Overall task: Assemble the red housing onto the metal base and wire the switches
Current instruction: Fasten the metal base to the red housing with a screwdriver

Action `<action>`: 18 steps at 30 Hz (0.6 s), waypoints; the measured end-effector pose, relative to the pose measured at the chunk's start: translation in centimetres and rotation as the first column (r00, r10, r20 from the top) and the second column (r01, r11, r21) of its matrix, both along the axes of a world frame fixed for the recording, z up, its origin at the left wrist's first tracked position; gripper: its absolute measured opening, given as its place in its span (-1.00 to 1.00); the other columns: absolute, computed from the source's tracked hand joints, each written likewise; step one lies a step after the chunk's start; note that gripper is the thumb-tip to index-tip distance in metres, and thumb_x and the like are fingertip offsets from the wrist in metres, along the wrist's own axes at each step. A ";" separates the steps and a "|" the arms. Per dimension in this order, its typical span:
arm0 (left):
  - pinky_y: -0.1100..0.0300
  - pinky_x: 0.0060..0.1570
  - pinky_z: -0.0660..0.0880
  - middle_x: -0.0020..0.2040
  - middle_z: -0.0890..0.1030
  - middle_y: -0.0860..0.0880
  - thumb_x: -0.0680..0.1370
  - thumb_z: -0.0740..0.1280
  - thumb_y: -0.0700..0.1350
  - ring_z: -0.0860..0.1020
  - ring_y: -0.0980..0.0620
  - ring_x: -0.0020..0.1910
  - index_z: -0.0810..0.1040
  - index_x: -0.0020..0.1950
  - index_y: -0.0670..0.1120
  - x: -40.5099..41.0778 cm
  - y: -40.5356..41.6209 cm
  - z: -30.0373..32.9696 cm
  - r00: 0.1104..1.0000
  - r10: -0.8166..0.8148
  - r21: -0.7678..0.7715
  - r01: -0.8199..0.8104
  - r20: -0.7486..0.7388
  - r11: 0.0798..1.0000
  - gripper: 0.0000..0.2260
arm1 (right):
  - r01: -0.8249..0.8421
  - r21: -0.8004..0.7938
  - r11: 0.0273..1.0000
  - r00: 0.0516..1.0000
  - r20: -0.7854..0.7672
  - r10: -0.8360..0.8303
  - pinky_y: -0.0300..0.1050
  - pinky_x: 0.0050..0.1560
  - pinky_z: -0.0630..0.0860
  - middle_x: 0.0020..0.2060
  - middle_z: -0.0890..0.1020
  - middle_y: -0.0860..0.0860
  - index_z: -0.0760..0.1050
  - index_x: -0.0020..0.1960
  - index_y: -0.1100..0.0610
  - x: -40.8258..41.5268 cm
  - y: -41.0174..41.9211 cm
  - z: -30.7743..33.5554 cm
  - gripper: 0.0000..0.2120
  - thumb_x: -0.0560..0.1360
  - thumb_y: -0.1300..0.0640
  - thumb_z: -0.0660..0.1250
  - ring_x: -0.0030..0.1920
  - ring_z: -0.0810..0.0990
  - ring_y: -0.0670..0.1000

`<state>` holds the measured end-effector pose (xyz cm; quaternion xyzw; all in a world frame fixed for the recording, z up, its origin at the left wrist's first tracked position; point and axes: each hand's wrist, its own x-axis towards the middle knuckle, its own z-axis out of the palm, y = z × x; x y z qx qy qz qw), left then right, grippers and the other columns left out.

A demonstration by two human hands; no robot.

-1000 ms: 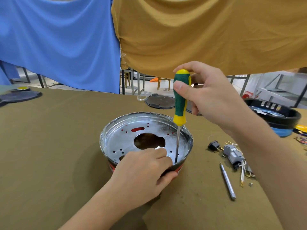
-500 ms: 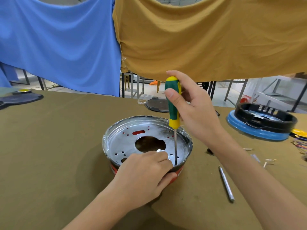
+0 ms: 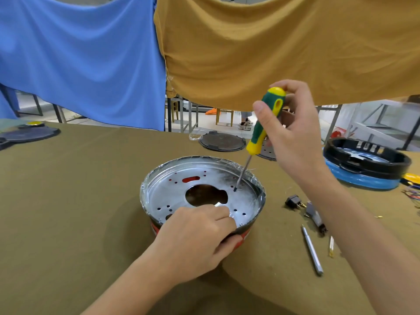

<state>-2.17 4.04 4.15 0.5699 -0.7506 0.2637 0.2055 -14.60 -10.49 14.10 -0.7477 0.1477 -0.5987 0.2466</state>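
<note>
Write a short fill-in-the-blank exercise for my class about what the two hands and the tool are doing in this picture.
1. The right hand holds a green and yellow ____.
2. The left hand grips the ____ edge of the metal base.
3. The housing under the base is ____ in colour.

Missing words: screwdriver; near; red
</note>
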 end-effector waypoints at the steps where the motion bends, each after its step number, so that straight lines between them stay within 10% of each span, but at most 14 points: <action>1: 0.34 -0.49 -0.02 -0.36 0.42 0.13 0.53 0.23 0.10 0.39 0.15 -0.41 0.52 -0.31 0.02 0.1 0.0 0.0 1.000 -0.005 0.003 0.005 0.007 1.000 -0.73 | 0.017 0.051 0.999 1.000 0.020 -0.018 0.00 -0.36 0.58 -0.21 0.49 -0.05 0.35 0.10 -0.02 -0.3 -0.4 0.1 -0.79 0.57 0.04 0.36 -0.28 0.57 0.10; 8: 0.29 -0.44 0.25 -0.29 0.43 0.13 0.57 0.28 0.08 0.38 0.14 -0.32 0.57 -0.21 0.00 1.8 0.1 0.6 0.994 -0.106 0.036 0.108 -0.033 0.994 -0.76 | -0.165 0.700 0.694 0.986 0.098 0.135 0.16 -0.01 0.66 0.03 0.54 0.21 0.37 -0.08 0.17 -3.0 -3.0 -2.2 -0.88 0.51 0.28 0.32 -0.22 0.67 0.13; 18: 0.06 -0.06 0.43 -0.21 0.53 0.20 0.42 0.49 0.06 0.44 0.21 -0.12 0.62 -0.20 0.08 6.8 0.5 1.4 0.959 -0.001 0.240 0.072 -0.282 0.968 -0.89 | -0.259 0.882 0.395 0.961 0.194 0.198 -0.14 -0.21 0.55 -0.10 0.57 0.13 0.61 0.11 0.23 -5.9 -1.6 -8.1 -0.74 0.48 0.34 0.24 -0.25 0.53 0.00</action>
